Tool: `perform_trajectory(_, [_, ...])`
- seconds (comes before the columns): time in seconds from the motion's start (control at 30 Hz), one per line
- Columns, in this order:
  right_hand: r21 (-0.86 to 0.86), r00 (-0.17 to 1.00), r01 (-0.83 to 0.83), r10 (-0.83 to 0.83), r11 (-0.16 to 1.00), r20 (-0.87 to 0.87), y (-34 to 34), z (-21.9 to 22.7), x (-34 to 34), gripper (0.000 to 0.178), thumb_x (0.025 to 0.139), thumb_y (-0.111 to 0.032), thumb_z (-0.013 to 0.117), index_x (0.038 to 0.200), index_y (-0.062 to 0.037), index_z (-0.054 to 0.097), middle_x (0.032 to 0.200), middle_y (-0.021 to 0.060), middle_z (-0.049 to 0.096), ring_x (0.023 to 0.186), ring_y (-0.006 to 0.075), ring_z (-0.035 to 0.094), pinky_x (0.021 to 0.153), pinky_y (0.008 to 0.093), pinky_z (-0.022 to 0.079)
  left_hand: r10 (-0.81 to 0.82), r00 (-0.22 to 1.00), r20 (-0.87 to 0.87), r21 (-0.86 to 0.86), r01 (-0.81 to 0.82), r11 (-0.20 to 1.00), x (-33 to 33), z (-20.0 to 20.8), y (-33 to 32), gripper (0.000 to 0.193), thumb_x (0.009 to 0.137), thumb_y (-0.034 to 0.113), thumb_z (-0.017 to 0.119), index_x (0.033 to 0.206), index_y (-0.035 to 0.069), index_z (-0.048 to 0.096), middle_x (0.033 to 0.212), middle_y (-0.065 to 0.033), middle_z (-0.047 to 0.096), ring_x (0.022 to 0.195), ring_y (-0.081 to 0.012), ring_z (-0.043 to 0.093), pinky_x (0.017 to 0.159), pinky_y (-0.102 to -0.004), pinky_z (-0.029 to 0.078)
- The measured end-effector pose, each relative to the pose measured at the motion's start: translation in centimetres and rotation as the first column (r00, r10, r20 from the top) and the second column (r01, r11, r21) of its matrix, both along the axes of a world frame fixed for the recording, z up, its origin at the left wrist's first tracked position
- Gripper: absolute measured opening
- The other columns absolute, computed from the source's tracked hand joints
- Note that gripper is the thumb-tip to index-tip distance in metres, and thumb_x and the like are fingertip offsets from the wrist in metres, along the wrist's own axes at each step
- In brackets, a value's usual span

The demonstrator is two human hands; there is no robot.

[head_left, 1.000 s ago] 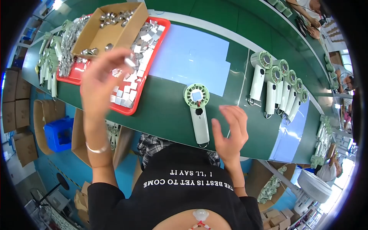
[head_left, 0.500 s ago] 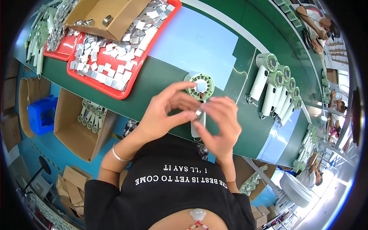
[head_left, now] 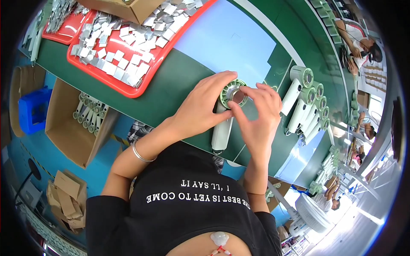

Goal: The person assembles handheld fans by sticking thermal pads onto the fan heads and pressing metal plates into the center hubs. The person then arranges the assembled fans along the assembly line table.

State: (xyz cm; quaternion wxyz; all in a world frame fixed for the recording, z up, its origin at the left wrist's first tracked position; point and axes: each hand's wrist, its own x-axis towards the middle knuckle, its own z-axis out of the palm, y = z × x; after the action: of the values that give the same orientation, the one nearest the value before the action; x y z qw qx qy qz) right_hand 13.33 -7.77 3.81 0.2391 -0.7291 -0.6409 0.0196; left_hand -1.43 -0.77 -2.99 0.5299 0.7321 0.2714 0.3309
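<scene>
A pale green handheld fan (head_left: 222,133) lies on the green table, its round slatted head away from me and its handle toward me. My left hand (head_left: 200,102) is curved round the left side of the head, thumb and forefinger at its rim. With thumb and fingertips, my right hand (head_left: 261,106) holds a round silver-rimmed disc (head_left: 238,97) with a dark reflective face against the middle of the head. The disc hides most of the head's centre. Part of the rim is behind my fingers.
A red tray (head_left: 143,87) of small silver-white squares stands at the left, a cardboard box (head_left: 139,13) on it. More handheld fans (head_left: 303,102) stand in a group at the right. Below the table edge sits a carton (head_left: 64,141) with fans. Co-workers sit at far right.
The round disc now covers the fan head's centre, where a pale square showed. My hands have moved forward from above the handle to the head, and the view has shifted slightly.
</scene>
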Motion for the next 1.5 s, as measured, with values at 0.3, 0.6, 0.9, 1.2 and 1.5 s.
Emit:
perform_trajectory(0.3, [-0.089,0.994,-0.048,0.039,0.995,-0.097,1.1,0.4,1.3,0.037,0.065,-0.009,0.088,0.099,-0.0071,0.075,0.104,0.0083,0.065,0.117,0.0345,0.060,0.095,0.0447,0.048,0.037,0.997,0.073,0.014,-0.038,0.999,0.4,-0.7,0.2,0.071,0.077,0.012,0.081,0.141,0.006,0.051,0.143,-0.0121,0.055,0.133,-0.0317,0.052,0.110,-0.0420,0.044])
perform_trajectory(0.6, [-0.137,0.971,-0.107,0.074,0.985,-0.227,1.6,0.0,1.7,0.034,0.066,-0.005,0.087,0.096,-0.0025,0.071,0.111,0.0107,0.066,0.123,0.0357,0.060,0.094,0.0442,0.050,0.048,0.994,0.094,0.006,-0.049,0.999,0.5,-0.9,0.0,0.072,0.075,0.012,0.083,0.140,0.005,0.052,0.142,-0.0119,0.056,0.133,-0.0321,0.052,0.109,-0.0422,0.044])
perform_trajectory(0.9, [-0.190,0.795,-0.205,0.050,0.960,-0.604,2.1,-1.4,3.2,0.032,0.069,0.005,0.085,0.094,-0.0009,0.066,0.119,0.0108,0.060,0.095,0.0168,0.059,0.086,0.0313,0.049,0.042,0.994,0.103,-0.049,-0.037,0.998,0.6,-0.5,0.3,0.072,0.073,0.007,0.083,0.138,0.005,0.053,0.141,-0.0123,0.057,0.130,-0.0316,0.055,0.108,-0.0408,0.047])
perform_trajectory(1.2, [-0.131,0.765,-0.199,0.070,0.971,-0.640,1.3,-2.7,3.2,0.033,0.071,0.002,0.083,0.099,-0.0020,0.065,0.117,0.0095,0.058,0.108,0.0186,0.057,0.095,0.0324,0.046,0.013,0.997,0.078,-0.110,-0.004,0.994,0.5,-0.5,-0.3,0.073,0.074,0.008,0.081,0.140,0.006,0.051,0.141,-0.0148,0.056,0.130,-0.0335,0.055,0.106,-0.0408,0.047])
perform_trajectory(1.5, [0.115,0.625,0.016,0.080,0.993,-0.776,-1.9,-5.4,-0.2,0.063,0.080,-0.001,0.075,0.137,0.0021,0.048,0.140,0.0148,0.048,0.128,0.0250,0.051,0.108,0.0372,0.042,-0.018,0.998,0.059,0.014,0.017,1.000,-0.4,-0.4,0.3,0.073,0.081,0.012,0.076,0.146,0.002,0.045,0.148,-0.0187,0.049,0.137,-0.0348,0.047,0.113,-0.0420,0.039])
